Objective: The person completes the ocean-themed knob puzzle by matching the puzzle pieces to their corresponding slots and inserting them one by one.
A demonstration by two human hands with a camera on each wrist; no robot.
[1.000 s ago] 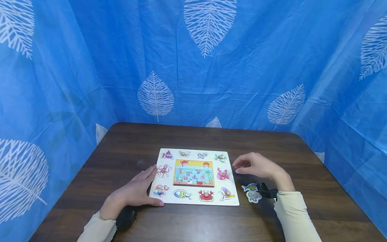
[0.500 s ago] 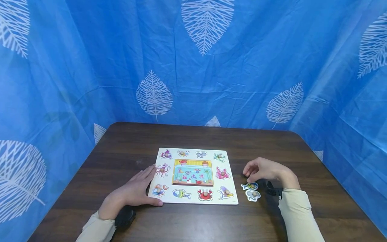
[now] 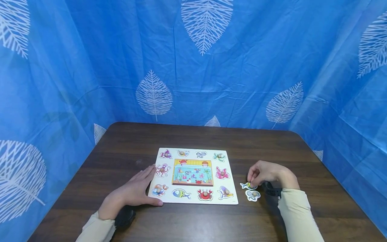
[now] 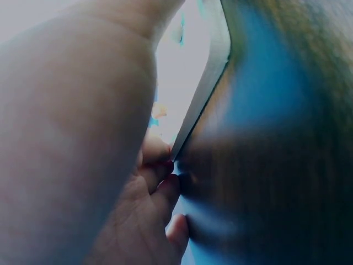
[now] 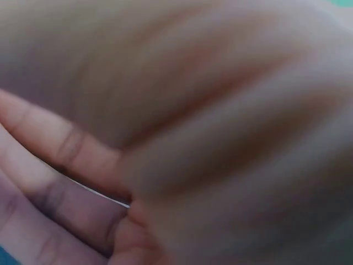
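Note:
A white wooden peg puzzle board [image 3: 193, 199] with sea animals lies on the table. My left hand [image 3: 136, 188] rests at its left side, fingers straight along the edge and thumb at the front edge. In the left wrist view the fingertips touch the board's side [image 4: 201, 96]. Right of the board, my right hand [image 3: 266, 173] pinches the fish puzzle piece [image 3: 245, 186] by its knob, thumb and finger over its body. Just below lies a loose piece with a grey, curled animal [image 3: 252, 195]. In the right wrist view, the hand's fingers [image 5: 66, 149] are curled and the piece is hidden.
Most board recesses hold knobbed pieces, such as the red crab [image 3: 205, 195] and the pink octopus [image 3: 163, 170]. The fish recess [image 3: 181, 194] and the grey curled recess [image 3: 201, 154] show no knob. A blue leaf-patterned curtain [image 3: 235, 67] surrounds the dark wooden table [image 3: 136, 137].
My right hand has moved from beside the board's right edge toward me and down to the fish piece, and its thumb and finger have closed on it. My left hand stays at the board.

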